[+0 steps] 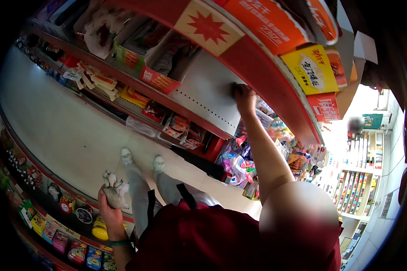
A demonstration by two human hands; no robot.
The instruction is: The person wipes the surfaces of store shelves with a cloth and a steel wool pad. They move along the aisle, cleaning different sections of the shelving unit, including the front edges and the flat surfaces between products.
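My right hand (245, 98) reaches onto the grey perforated metal shelf (203, 101) under a red shelf edge, its fingers closed on a small dark object (235, 89), too shadowed to make out. An open red-fronted carton (160, 77) of packets sits left of this hand on the same shelf. My left hand (107, 207) is low at the lower left, gripping a crumpled greyish-white cloth (116, 194) beside my leg.
Shelves of packaged snacks (106, 86) run along the upper side. A lower display (59, 239) of boxes and tubs curves along the left. Colourful packages (239, 167) pile beside my right arm. A pale tiled floor (63, 131) lies between. A bright shelving unit (362, 171) stands far right.
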